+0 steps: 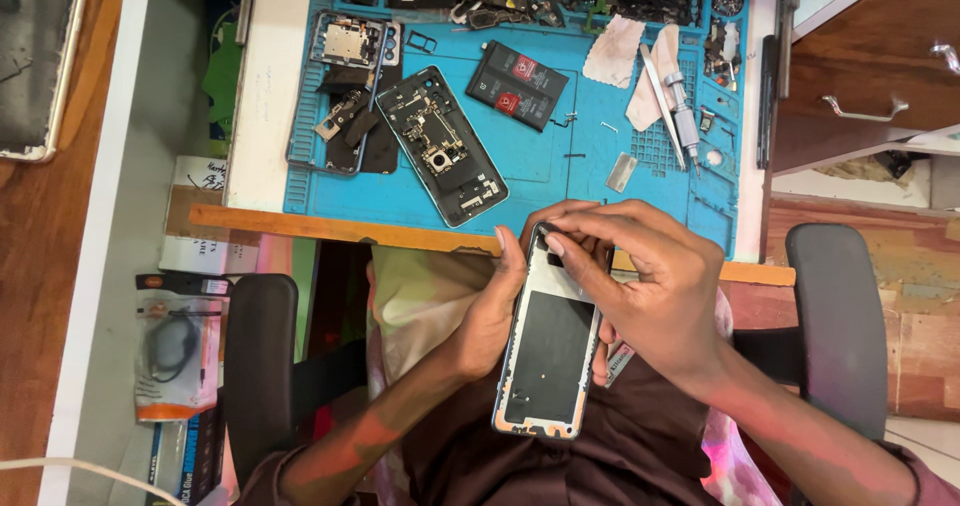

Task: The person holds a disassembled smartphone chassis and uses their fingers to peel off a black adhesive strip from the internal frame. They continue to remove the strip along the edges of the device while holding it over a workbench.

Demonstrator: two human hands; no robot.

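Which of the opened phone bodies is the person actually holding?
The silver-edged phone frame over the lap, gripped by the left hand and picked at by the right hand. The other two lie untouched on the blue mat.

I see the left hand [487,311] cradling a phone frame [548,351] from beneath, its thumb along the frame's left edge. The right hand [655,291] lies over the frame's top end, fingertips [556,238] pinching there. Beyond both hands sits a blue mat [560,171] holding an opened phone [442,146] and a battery [517,84].
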